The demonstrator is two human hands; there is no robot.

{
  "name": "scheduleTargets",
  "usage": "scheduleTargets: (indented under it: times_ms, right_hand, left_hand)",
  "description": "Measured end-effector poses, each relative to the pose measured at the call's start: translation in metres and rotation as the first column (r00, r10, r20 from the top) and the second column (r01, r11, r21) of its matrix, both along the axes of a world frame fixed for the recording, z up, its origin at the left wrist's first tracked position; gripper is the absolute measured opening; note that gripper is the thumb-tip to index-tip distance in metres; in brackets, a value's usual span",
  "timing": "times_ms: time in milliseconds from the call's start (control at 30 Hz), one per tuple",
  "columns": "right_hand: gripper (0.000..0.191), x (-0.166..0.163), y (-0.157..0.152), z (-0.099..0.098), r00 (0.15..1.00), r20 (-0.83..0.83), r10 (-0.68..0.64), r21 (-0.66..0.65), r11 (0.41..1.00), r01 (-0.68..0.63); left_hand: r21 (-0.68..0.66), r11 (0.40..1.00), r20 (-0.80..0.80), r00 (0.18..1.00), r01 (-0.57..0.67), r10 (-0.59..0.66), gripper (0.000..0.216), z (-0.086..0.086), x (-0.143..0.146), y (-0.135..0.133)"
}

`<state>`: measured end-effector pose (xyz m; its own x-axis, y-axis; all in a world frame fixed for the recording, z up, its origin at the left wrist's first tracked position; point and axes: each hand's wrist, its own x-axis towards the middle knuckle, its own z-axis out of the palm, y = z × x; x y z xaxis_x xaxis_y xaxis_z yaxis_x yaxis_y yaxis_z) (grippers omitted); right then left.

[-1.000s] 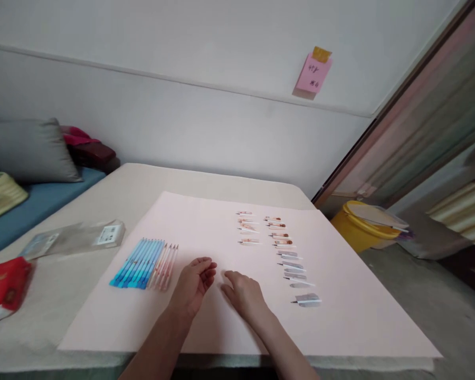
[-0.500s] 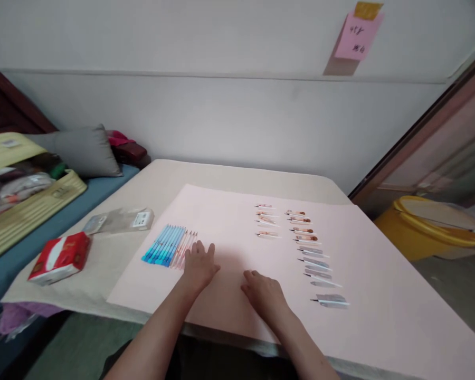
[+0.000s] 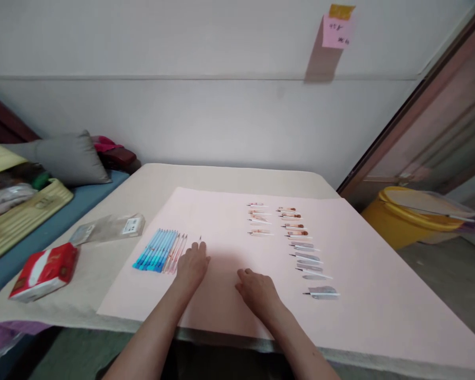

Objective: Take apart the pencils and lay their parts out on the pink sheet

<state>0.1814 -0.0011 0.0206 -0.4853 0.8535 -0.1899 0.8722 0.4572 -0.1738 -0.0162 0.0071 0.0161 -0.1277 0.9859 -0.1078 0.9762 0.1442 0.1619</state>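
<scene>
Side by side on the pink sheet [image 3: 221,211] lies a row of blue pens [image 3: 155,250], with a few pale pink pens [image 3: 176,252] at its right end. My left hand [image 3: 192,262] is closed just right of that row, palm down. A thin dark pen tip [image 3: 200,238] sticks out past its fingers; the rest of that pen is hidden beneath them. My right hand [image 3: 258,289] rests low over the sheet, fingers loosely bent and apart, with nothing visible in them. Farther right, slim white refills with dark tips [image 3: 320,293] lie in two columns beside printed strips.
On the table's left are a clear plastic sleeve [image 3: 106,228] and a red tissue pack [image 3: 45,272]. A grey cushion [image 3: 69,158] sits on the blue seat beyond. A yellow bin [image 3: 399,224] stands right of the table. A pink note [image 3: 336,31] hangs on the wall.
My left hand has drawn away from the pink pens toward the right, and a pen tip now shows past its fingers. My right hand stays nearly in place. The camera view has turned slightly right.
</scene>
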Motion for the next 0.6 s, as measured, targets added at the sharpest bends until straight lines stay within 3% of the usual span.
scheduleTargets:
  times_ms: [167, 233, 267, 300, 367, 433, 500, 600]
  right_hand:
    - [0.017, -0.002, -0.001, 0.000, 1.000, -0.029, -0.010, 0.006, 1.000, 0.011]
    - [0.019, -0.001, -0.001, 0.002, 0.995, -0.089, -0.045, 0.000, 0.999, 0.046]
    - [0.020, 0.000, 0.000, 0.004, 0.986, -0.148, -0.073, -0.005, 0.997, 0.073]
    - [0.023, 0.001, 0.001, 0.005, 0.968, -0.227, -0.109, -0.017, 0.994, 0.108]
    - [0.027, 0.002, 0.004, 0.008, 0.877, -0.433, -0.208, -0.075, 0.978, 0.194]
    - [0.029, 0.002, 0.006, 0.008, 0.703, -0.633, -0.324, -0.227, 0.946, 0.231]
    - [0.027, -0.001, 0.009, 0.008, 0.491, -0.738, -0.462, -0.451, 0.880, 0.150]
    - [0.023, -0.006, 0.010, 0.007, 0.232, -0.724, -0.649, -0.666, 0.746, 0.011]
  left_hand:
    - [-0.025, 1.000, 0.044, 0.999, -0.002, 0.003, 0.039, -0.014, -0.003, 0.004]
    - [0.007, 0.999, 0.229, 0.973, -0.036, 0.034, 0.049, -0.014, 0.003, 0.008]
    - [0.012, 0.998, 0.388, 0.920, -0.069, 0.059, 0.055, -0.012, 0.007, 0.010]
    - [-0.002, 0.995, 0.567, 0.819, -0.100, 0.083, 0.060, -0.009, 0.012, 0.012]
    - [-0.069, 0.991, 0.848, 0.516, -0.112, 0.117, 0.063, -0.003, 0.024, 0.013]
    - [-0.116, 0.991, 0.962, 0.241, -0.069, 0.130, 0.056, 0.003, 0.036, 0.011]
    - [-0.129, 0.990, 0.989, 0.066, -0.050, 0.133, 0.048, 0.007, 0.045, 0.007]
    - [-0.166, 0.983, 0.983, -0.091, -0.072, 0.160, 0.040, 0.010, 0.052, 0.002]
